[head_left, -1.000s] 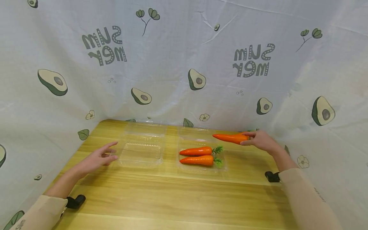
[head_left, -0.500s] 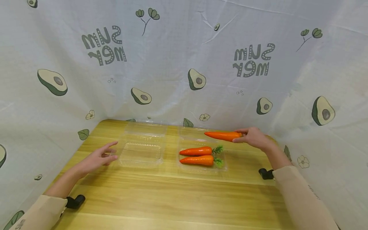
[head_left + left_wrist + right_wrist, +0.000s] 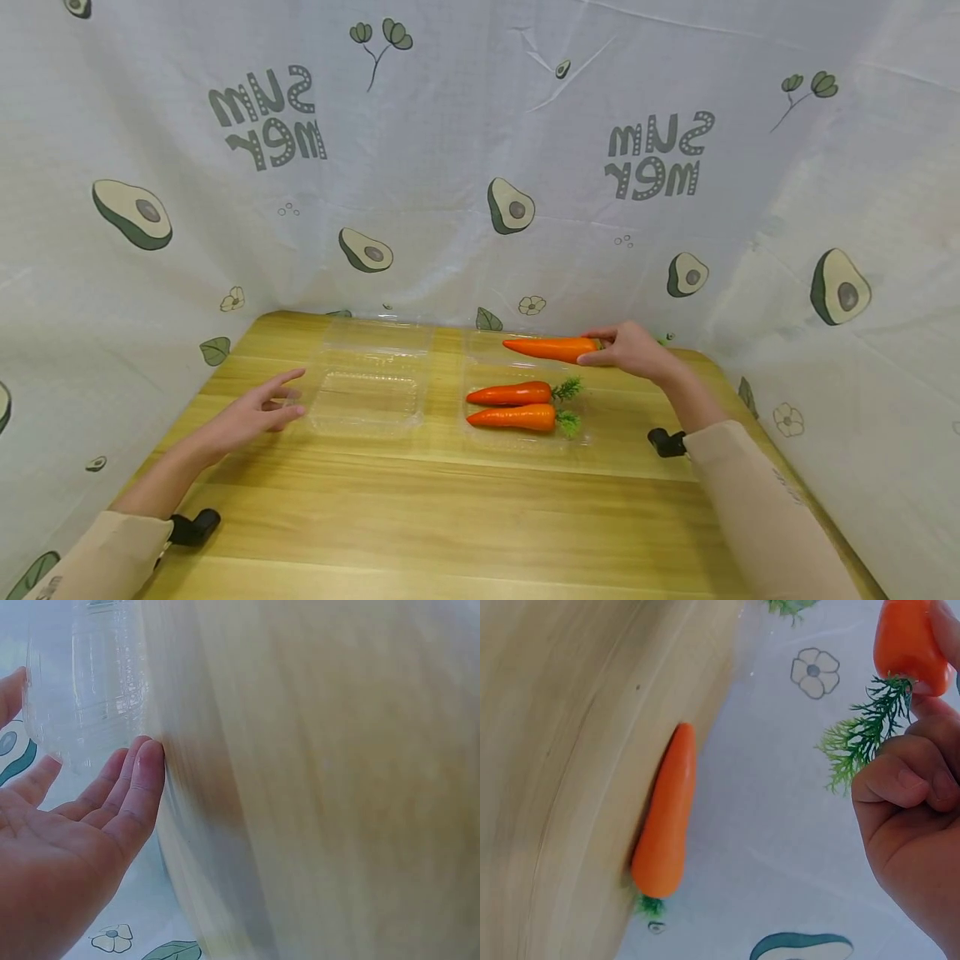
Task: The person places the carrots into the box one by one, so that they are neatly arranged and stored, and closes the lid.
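Shifting leftward in the head view since a second ago, the right hand (image 3: 633, 348) holds its carrot (image 3: 543, 348) over the lid (image 3: 491, 356) of the right box (image 3: 495, 440), fingers clamped near the leafy end; two carrots (image 3: 510, 393) lie in that box as before. The left hand (image 3: 255, 415) stays beside the left box (image 3: 367, 429). The left wrist view shows its palm, fingers apart. The right wrist view adds the held carrot's leaves (image 3: 870, 724) and a fourth carrot (image 3: 666, 817) on the surface (image 3: 562, 750).

Sleeved arms (image 3: 757, 500) outstretched, left hand (image 3: 251, 417) with loosely extended fingers (image 3: 142, 784), right hand (image 3: 630, 350) pinching, some fingers curled
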### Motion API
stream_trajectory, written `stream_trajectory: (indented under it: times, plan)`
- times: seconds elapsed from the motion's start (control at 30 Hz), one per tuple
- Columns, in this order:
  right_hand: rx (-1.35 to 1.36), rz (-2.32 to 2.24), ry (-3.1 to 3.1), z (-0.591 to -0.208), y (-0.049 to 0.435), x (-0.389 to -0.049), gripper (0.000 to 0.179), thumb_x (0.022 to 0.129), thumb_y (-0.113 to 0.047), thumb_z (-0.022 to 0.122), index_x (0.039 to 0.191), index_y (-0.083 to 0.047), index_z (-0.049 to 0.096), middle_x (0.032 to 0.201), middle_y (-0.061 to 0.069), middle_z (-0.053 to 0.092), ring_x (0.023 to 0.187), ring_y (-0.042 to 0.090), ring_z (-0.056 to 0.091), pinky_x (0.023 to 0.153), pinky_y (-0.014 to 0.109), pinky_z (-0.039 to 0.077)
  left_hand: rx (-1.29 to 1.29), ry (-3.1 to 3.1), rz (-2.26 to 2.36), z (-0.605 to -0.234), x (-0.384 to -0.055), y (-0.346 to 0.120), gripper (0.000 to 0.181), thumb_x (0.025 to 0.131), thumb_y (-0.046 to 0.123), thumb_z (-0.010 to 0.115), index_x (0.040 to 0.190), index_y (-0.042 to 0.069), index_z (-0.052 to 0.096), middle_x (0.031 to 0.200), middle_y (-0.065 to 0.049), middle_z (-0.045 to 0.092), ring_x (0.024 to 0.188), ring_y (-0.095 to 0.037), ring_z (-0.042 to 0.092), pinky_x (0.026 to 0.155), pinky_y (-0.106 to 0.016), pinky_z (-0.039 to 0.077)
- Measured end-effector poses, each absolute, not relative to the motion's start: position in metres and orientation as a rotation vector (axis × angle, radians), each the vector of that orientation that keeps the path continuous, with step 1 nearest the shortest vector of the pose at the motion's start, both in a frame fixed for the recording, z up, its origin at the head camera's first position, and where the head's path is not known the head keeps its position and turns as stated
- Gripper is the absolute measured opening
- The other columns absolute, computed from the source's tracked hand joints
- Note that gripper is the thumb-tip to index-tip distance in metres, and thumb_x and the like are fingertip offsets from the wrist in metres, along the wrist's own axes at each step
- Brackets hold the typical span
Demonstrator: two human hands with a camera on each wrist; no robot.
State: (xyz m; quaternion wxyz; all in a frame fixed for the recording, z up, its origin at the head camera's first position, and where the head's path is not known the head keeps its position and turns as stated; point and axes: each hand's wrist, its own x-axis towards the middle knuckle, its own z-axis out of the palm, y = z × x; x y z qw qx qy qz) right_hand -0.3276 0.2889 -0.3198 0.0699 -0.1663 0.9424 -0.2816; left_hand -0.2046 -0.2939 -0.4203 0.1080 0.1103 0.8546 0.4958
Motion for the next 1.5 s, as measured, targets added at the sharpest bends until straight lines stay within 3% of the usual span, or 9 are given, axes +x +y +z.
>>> stream_trajectory:
  times: [1.5]
  plan:
    - [-0.739, -0.772, 2.78, -0.32, 0.159, -0.327, 0.058, 0.082, -0.039, 0.084, 0.128, -0.006, 0.07, 0.055, -0.005, 0.025, 0.052, 0.014, 0.021, 0.054, 0.029, 0.023, 0.32, 2.515, 1.461, -0.42, -0.204, -0.297, 0.075, 0.104, 0.03, 0.057, 0.163, 0.01, 0.015, 0.152, -0.035, 0.033, 0.128, -0.044, 0.053, 0.096, -0.047, 0.054]
